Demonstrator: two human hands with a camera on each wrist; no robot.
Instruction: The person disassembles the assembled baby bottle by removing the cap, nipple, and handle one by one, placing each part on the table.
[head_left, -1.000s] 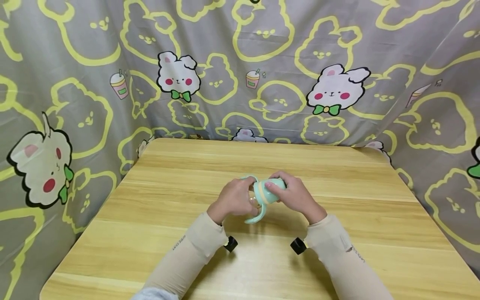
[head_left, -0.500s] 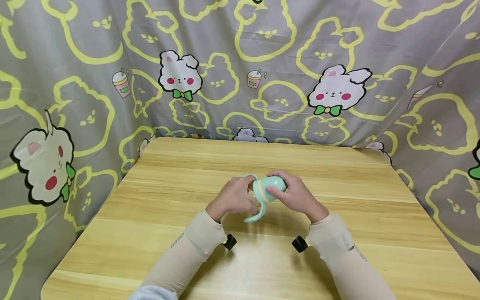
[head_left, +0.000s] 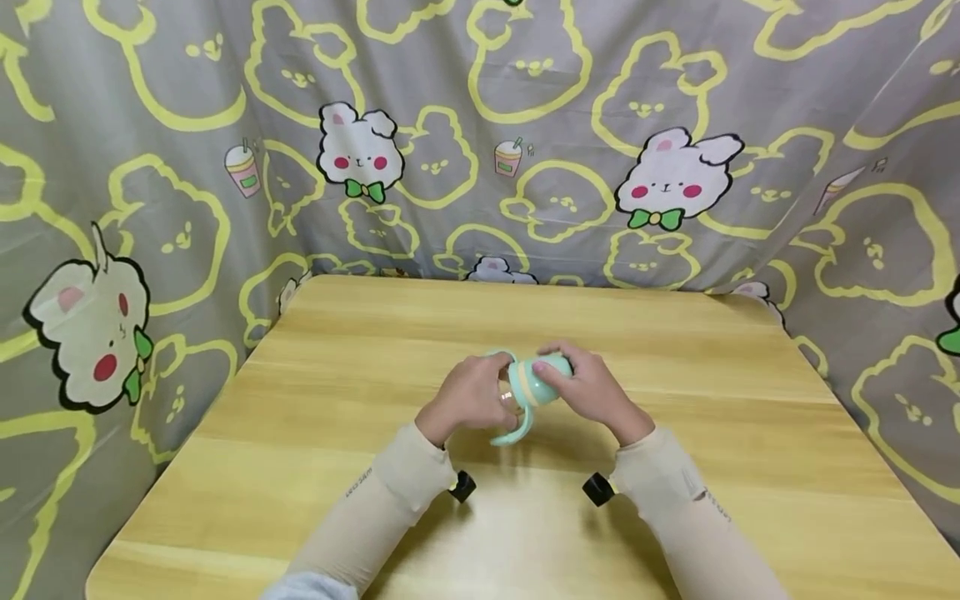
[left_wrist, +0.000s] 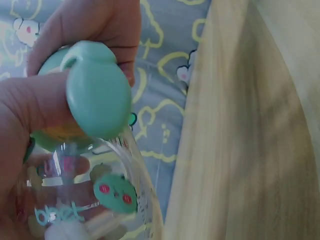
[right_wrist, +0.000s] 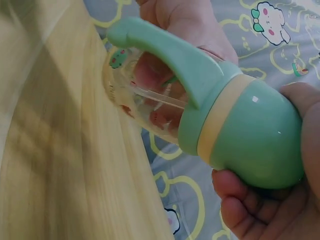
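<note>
A baby bottle with a mint-green domed cap, a cream ring and two mint handles lies sideways in both hands above the table. The left hand grips its clear body, printed with small green faces, between the handles. Around the domed cap curl the fingers and thumb of the right hand. Through the clear wall in the right wrist view, a thin straw-like tube and the left fingers show. The cap sits against the ring with no visible gap.
A light wooden table spreads beneath both hands. Behind it and at both sides hangs a grey curtain with yellow outlines and white rabbit faces. A black device sits at each wrist.
The right thumb and fingers have shifted slightly on the domed cap, and the bottle has turned a little. Both hands keep their grip in nearly the same place.
</note>
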